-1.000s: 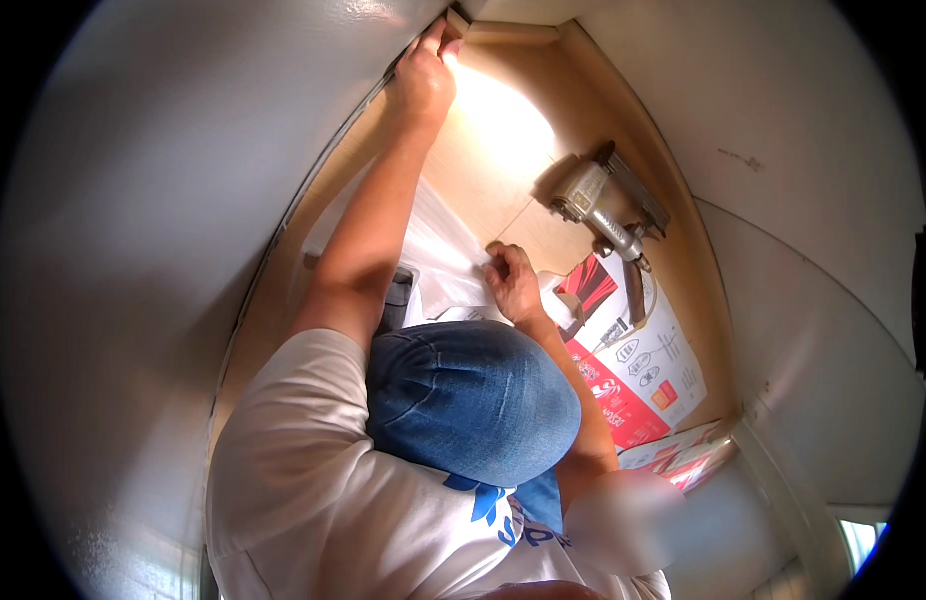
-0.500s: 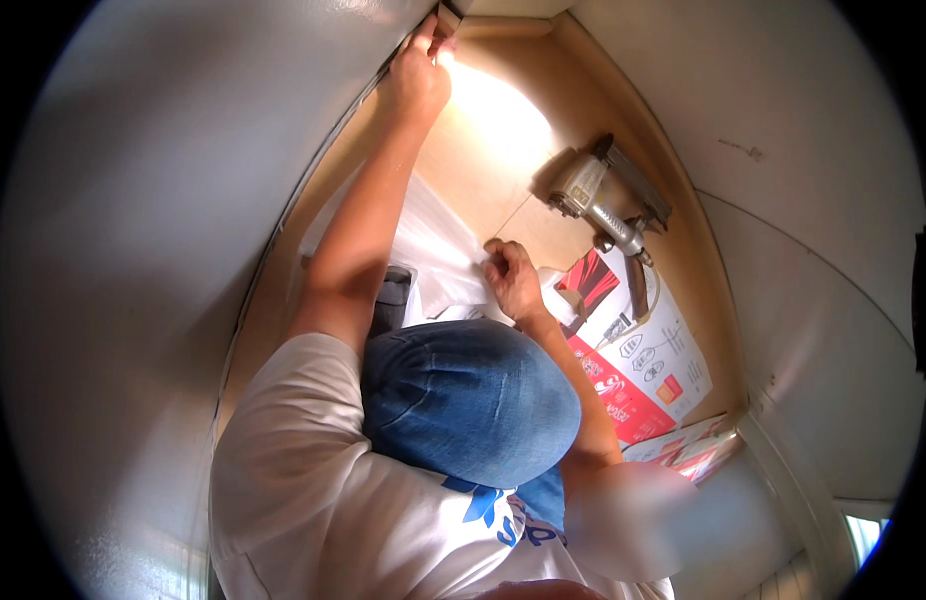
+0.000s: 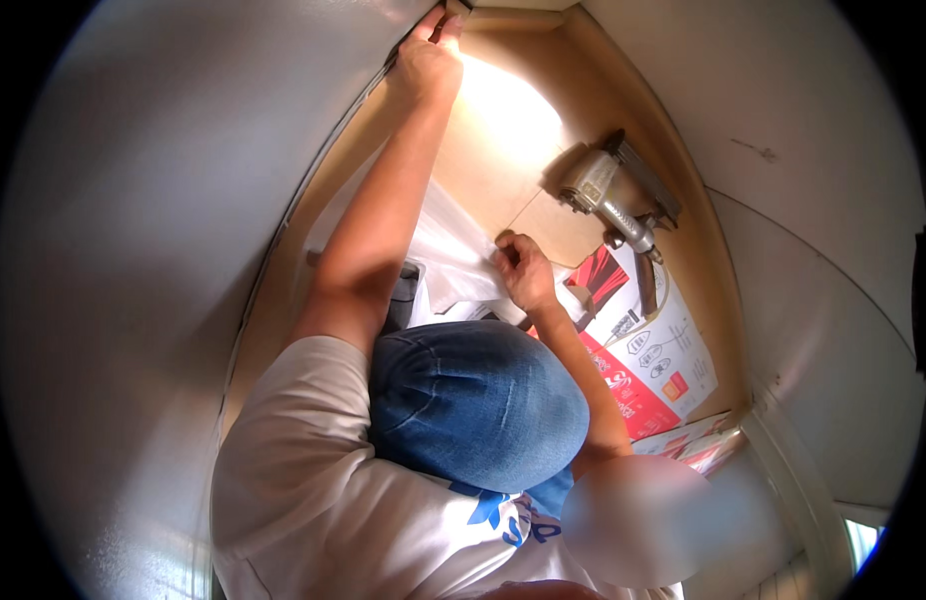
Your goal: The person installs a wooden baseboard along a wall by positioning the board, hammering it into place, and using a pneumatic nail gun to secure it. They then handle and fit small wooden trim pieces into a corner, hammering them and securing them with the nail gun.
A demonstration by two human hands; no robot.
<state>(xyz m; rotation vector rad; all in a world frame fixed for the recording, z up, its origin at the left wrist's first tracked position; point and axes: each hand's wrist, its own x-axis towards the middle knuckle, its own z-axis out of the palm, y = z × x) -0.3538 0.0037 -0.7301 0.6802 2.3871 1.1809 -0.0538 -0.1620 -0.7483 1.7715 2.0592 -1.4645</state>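
Note:
My left arm reaches to the far left corner of a brown board surface (image 3: pixel 483 185). There my left hand (image 3: pixel 431 62) is closed at the edge, its fingertips partly hidden beside a small brown corner piece (image 3: pixel 458 8). Closer in, my right hand (image 3: pixel 528 275) has its fingers curled on the edge of a thin, translucent white sheet (image 3: pixel 451 255). A small dark round spot lies at its fingertips. To the right of that hand, a silver pneumatic nail gun (image 3: pixel 608 190) rests on the board, touched by neither hand.
My bent knee in blue denim (image 3: pixel 478 405) covers the near middle. Red and white printed cardboard (image 3: pixel 658 365) lies to the right. Pale curved walls (image 3: pixel 153 250) rise close on both sides. A dark grey object (image 3: pixel 403 297) shows under my left arm. A blurred patch hides the lower right.
The view has shifted slightly, moving the scene a little to the right. My left fingers sit deeper in the corner, with the thumb more raised. My right hand stays at the sheet's edge.

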